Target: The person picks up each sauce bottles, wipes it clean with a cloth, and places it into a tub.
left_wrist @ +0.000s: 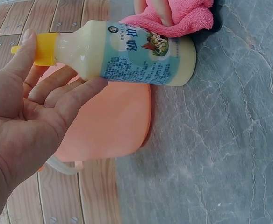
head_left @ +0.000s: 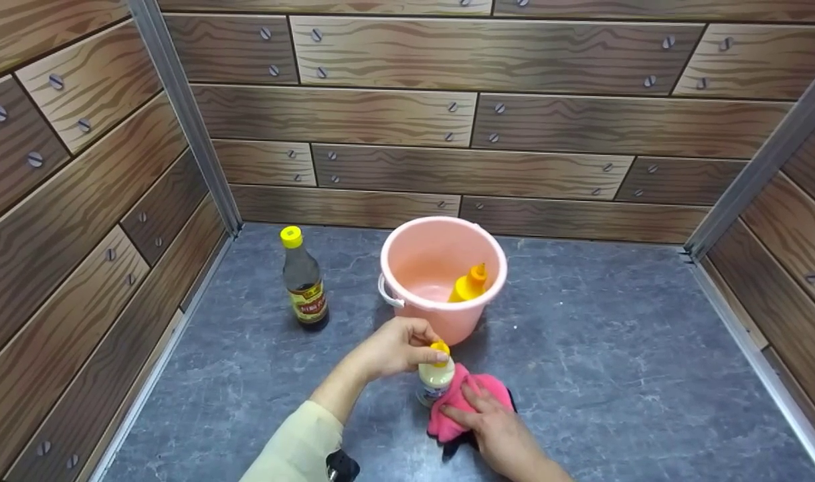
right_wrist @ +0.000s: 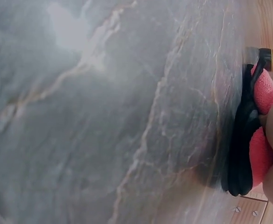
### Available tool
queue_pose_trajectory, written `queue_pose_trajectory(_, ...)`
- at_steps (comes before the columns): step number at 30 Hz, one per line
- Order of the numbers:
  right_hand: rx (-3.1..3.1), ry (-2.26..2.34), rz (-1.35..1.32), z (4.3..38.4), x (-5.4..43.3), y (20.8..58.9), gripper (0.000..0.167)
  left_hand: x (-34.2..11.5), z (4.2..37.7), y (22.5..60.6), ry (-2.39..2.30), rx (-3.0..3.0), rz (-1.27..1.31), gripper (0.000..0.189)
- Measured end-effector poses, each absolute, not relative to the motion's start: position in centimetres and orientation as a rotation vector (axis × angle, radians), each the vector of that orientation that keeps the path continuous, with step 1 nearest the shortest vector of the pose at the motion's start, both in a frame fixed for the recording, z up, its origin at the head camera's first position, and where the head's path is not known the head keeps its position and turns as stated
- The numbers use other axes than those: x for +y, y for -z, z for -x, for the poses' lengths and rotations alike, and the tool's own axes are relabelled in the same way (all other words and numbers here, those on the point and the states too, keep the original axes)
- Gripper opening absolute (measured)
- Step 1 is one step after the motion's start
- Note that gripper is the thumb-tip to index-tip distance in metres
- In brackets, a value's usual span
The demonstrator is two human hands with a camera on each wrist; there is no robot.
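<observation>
Pink bucket (head_left: 461, 321) holds yellow bottle (head_left: 468, 288); left hand (head_left: 395, 348) pinches cap (left_wrist: 46, 49) of cream-filled bottle (left_wrist: 127, 53); right hand (head_left: 500, 430) presses cloth (head_left: 498, 387).

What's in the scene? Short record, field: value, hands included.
left hand: pinches the yellow cap of the pale-yellow bottle
right hand: rests on the pink cloth
pale-yellow bottle: upright, cap on, blue label
pink cloth: bunched, against the bottle's side
bucket: pink, beyond the hands
in bucket: yellow squeeze bottle
dark bottle: upright, left of bucket
surface: gray, marble-like
</observation>
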State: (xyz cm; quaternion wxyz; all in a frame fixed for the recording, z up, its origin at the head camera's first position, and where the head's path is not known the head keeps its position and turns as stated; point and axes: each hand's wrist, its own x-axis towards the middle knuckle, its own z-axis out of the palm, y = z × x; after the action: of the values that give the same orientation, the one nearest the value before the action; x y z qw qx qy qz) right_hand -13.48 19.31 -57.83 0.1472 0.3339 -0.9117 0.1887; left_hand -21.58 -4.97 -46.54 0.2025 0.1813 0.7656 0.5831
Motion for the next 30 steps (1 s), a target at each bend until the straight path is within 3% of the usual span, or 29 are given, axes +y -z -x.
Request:
queue_pose_trajectory(16, -2.798, -0.514, -0.805, 13.6, 19.3, 56.8, 0.053, -4.9, 21.4, 46.6, -1.627, 2.155, -0.519, 0.015)
queue_pose_trajectory(24, -2.739, -0.584, -0.634, 13.8, 20.1, 56.9, 0.059, -4.8, 21.0, 46.5, -1.634, 2.133, -0.513, 0.013)
queue_pose_trajectory(30, -2.524, -0.609, -0.652, 14.0, 20.7, 57.2, 0.067, -4.8, 21.0, 46.6, -1.617, 2.152, -0.547, 0.011)
